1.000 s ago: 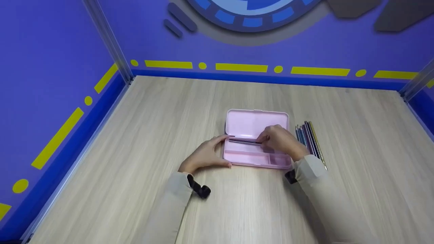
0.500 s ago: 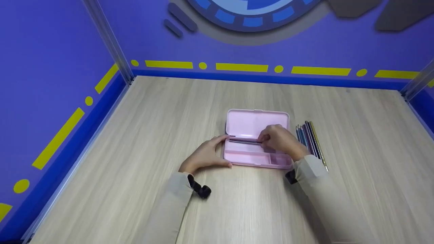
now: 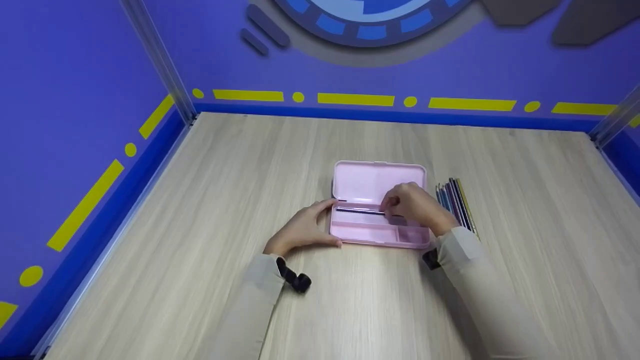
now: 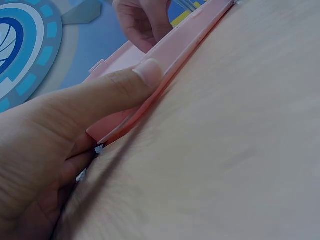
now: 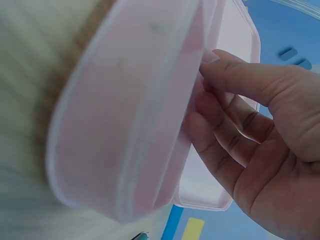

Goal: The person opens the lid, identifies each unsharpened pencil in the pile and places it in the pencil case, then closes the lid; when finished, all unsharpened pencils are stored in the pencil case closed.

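A pink pencil case (image 3: 370, 234) lies open on the table, its lid (image 3: 377, 180) tipped back. My left hand (image 3: 302, 227) grips the case's left end, thumb at the front edge and fingers toward the hinge. In the left wrist view, the thumb (image 4: 117, 87) presses on the pink wall. Over the rear compartment, my right hand (image 3: 415, 205) has its fingers curled down and pinches a dark pencil (image 3: 357, 211) near its right end. The right wrist view shows the fingertips (image 5: 202, 125) dipping inside the case, with the pencil hidden from that side.
Several coloured pencils (image 3: 454, 200) lie side by side just right of the case, partly covered by the right wrist and sleeve. The front part of the case has a long compartment and a small square one (image 3: 414, 235). Blue panels (image 3: 350, 75) wall the table's back and sides.
The dark pencil shows more plainly and its left end has shifted slightly toward the front left. The right hand has moved very little; the left hand keeps its place on the case.
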`<state>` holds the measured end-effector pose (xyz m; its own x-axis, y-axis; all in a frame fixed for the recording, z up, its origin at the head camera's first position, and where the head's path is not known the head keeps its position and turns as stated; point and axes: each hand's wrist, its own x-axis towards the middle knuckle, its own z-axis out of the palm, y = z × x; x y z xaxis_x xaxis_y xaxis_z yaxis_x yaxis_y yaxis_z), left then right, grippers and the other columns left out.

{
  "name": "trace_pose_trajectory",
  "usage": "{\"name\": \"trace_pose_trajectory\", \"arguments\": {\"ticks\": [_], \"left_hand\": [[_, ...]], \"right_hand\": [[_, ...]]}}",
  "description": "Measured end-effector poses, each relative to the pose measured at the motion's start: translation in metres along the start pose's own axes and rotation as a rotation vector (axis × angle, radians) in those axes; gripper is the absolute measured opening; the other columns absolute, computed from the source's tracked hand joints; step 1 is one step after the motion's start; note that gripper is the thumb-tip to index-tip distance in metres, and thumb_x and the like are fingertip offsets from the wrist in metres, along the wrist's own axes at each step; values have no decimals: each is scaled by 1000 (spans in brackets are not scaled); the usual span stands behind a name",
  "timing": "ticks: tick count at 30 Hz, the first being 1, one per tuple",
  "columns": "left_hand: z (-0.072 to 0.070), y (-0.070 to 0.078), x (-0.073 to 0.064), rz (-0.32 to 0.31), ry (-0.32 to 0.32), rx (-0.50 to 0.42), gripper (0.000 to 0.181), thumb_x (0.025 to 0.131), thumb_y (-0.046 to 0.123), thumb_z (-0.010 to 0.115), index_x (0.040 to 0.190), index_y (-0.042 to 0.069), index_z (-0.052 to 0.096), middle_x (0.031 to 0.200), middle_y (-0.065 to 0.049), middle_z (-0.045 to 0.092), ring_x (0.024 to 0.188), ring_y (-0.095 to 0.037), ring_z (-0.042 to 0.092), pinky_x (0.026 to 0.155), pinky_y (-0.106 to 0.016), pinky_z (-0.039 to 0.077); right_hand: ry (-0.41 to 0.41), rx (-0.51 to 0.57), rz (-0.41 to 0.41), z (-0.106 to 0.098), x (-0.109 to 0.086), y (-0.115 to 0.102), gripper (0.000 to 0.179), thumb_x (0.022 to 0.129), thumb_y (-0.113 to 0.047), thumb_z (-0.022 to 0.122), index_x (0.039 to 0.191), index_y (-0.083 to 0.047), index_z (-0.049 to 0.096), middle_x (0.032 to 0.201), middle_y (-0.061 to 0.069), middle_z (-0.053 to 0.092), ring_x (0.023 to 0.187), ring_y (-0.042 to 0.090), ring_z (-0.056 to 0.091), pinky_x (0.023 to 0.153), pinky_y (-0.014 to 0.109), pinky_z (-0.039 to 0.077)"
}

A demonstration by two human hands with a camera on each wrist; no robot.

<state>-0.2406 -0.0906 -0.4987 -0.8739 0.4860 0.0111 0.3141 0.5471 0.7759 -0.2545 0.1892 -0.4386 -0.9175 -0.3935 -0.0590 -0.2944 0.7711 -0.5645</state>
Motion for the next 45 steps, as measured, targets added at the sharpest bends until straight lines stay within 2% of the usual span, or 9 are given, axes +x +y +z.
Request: {"name": "trace_pose_trajectory", "arguments": {"ticks": [7, 11, 16, 22, 29, 38, 45], "left_hand": [[-1, -1, -1, -14, -5, -4, 105, 58, 44, 90, 147, 21, 40, 150, -4, 43, 140, -21, 36, 116, -39, 29], [-1, -2, -1, -15, -3, -1, 105, 57, 44, 91, 147, 22, 40, 150, -3, 43, 140, -21, 36, 117, -39, 29], [-1, -2, 0, -7, 2, -2, 104, 57, 44, 91, 146, 23, 41, 149, -3, 44, 139, -20, 38, 116, -38, 29], [-1, -1, 0, -10, 4, -8, 104, 56, 44, 91, 146, 24, 41, 148, -2, 46, 138, -18, 39, 115, -36, 30], [0, 0, 1, -16, -5, 6, 106, 57, 45, 90, 147, 22, 40, 150, -3, 43, 140, -19, 36, 116, -37, 29], [0, -1, 1, -10, -4, 8, 104, 58, 44, 90, 147, 23, 40, 150, -1, 43, 139, -19, 37, 116, -37, 30], [1, 0, 1, -9, -2, -15, 104, 57, 42, 91, 147, 23, 41, 150, 0, 43, 140, -17, 36, 117, -35, 29]], "right_hand": [[9, -5, -57, -7, -1, 2, 12, 82, -3, 73, 93, -2, 76, 86, 10, 73, 78, 19, 65, 75, 37, 57], [1, -23, -52, -13, -3, 4, 15, 82, -5, 72, 96, -1, 75, 88, 12, 73, 79, 20, 65, 74, 38, 56], [-10, -19, -8, -22, -6, 7, 19, 83, -4, 70, 101, 0, 74, 93, 14, 72, 82, 22, 66, 75, 39, 57], [21, -29, 61, -33, -15, 12, 22, 85, -3, 67, 107, 1, 72, 97, 16, 71, 86, 25, 65, 79, 42, 57], [59, -8, 88, -42, -26, 30, 27, 87, -3, 66, 113, 3, 69, 99, 18, 69, 85, 25, 62, 78, 41, 58], [118, 14, 110, -54, -44, 51, 30, 89, -3, 64, 117, 6, 65, 109, 24, 67, 95, 31, 63, 86, 49, 54], [149, 34, 172, -61, -55, 66, 35, 90, -8, 64, 123, 6, 61, 117, 27, 64, 101, 34, 61, 89, 52, 52]]}}
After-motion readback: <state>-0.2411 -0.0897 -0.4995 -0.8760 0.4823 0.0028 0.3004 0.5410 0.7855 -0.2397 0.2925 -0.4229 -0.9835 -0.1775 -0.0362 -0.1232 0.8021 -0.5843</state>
